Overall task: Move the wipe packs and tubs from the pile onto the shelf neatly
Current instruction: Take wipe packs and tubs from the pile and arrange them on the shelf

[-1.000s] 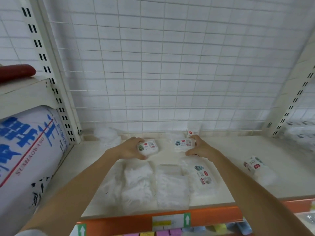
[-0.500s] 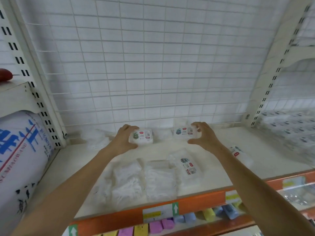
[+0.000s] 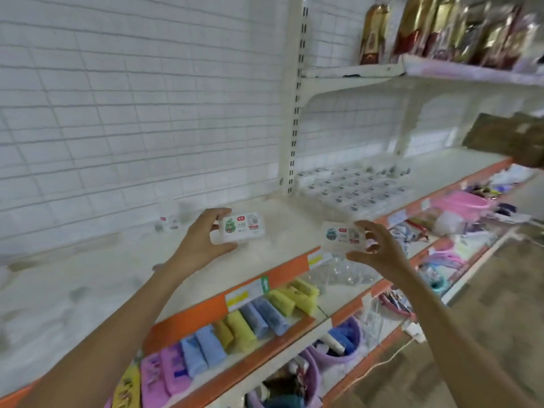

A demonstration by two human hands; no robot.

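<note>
1. We see the left hand (image 3: 203,242) gripping a small clear wipe tub with a green label (image 3: 242,228), thumb under its near edge and fingers curled over the far left end; the tub is held above the cream shelf (image 3: 88,290), label facing up.
2. The right hand (image 3: 379,251) pinches a second wipe tub with a blue-green label (image 3: 341,235) at its right end, fingers curled round it. This tub is in the air over the shelf's orange front edge (image 3: 188,319), to the right of the first tub and apart from it.
3. At the back of the same shelf, near the wire grid wall (image 3: 132,98), stands a small pack with a red mark (image 3: 167,223); it is blurred, so we cannot tell more about it.
4. Right of the slotted upright post (image 3: 294,113), the neighbouring shelf bay holds rows of wipe packs (image 3: 353,189) laid flat side by side.
5. Below the orange edge, a lower shelf carries a row of pink, blue and yellow soft pouches (image 3: 235,328), with clear plastic items (image 3: 344,272) to their right.
6. Lower still we see purple tubs (image 3: 338,346).
7. An upper shelf at the top right holds gold and red foil bags (image 3: 426,28).
</note>
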